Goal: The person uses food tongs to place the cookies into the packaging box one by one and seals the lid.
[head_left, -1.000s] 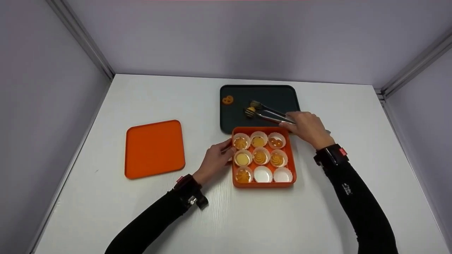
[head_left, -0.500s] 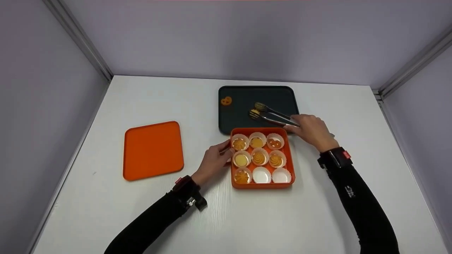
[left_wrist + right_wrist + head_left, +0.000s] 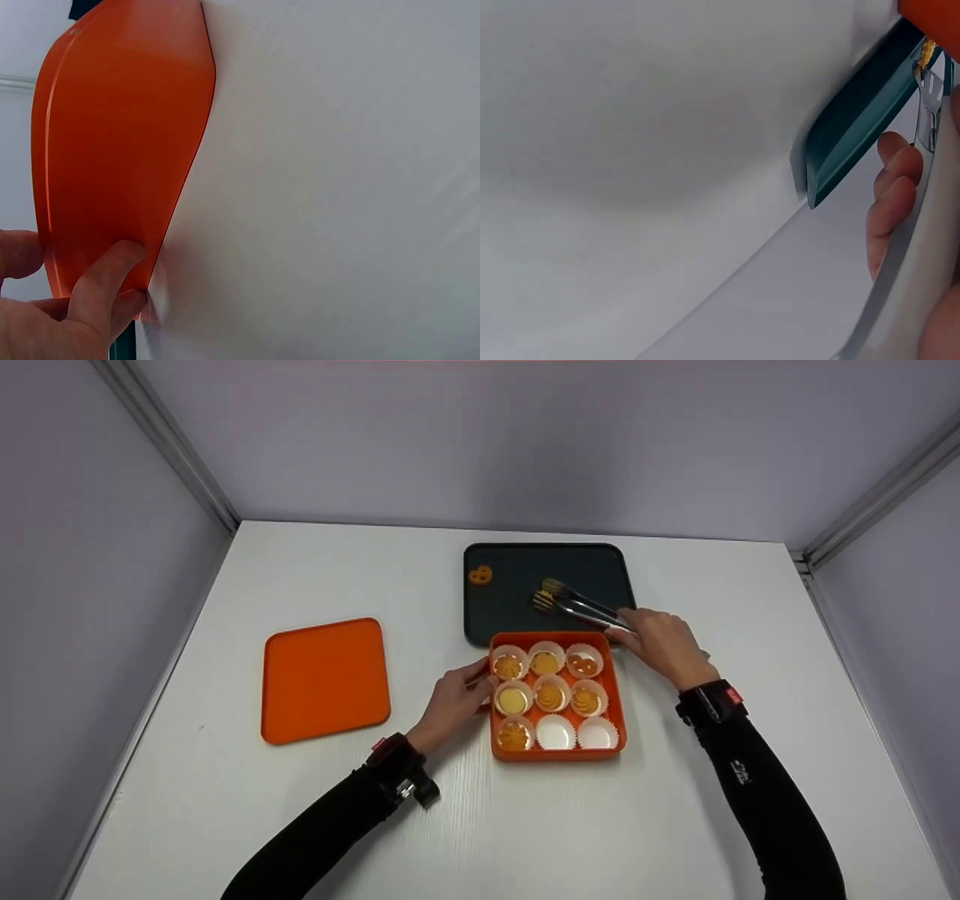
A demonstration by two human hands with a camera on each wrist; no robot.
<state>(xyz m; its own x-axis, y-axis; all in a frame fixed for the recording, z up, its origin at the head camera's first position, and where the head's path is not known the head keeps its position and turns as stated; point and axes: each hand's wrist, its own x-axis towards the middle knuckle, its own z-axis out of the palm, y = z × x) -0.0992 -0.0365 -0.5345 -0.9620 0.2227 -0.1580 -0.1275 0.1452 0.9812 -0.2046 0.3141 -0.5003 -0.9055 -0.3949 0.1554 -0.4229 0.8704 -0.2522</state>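
My left hand (image 3: 452, 703) rests at the left wall of an orange box (image 3: 559, 754); its fingers (image 3: 105, 285) press the outer side and the thumb touches the rim. Inside the box stand rows of white paper cups; most hold small yellow or orange cookies, while two front cups (image 3: 556, 733) show only white paper. My right hand (image 3: 664, 645) grips metal serving tongs (image 3: 592, 613) with slotted tips, low over a dark green tray (image 3: 499, 619). Between those tips is a small yellow cookie (image 3: 928, 52), mostly covered. A pretzel (image 3: 481, 575) lies at the tray's left.
A flat orange square tray or lid (image 3: 326, 681) lies on the white table (image 3: 420, 825) to the left. The green tray sits directly behind the box. Pale walls (image 3: 360, 450) close off the back and sides.
The tongs and right hand have shifted slightly right and towards me, the yellow cookie moving with the tips, which look a little closer together. The left hand stays at the box.
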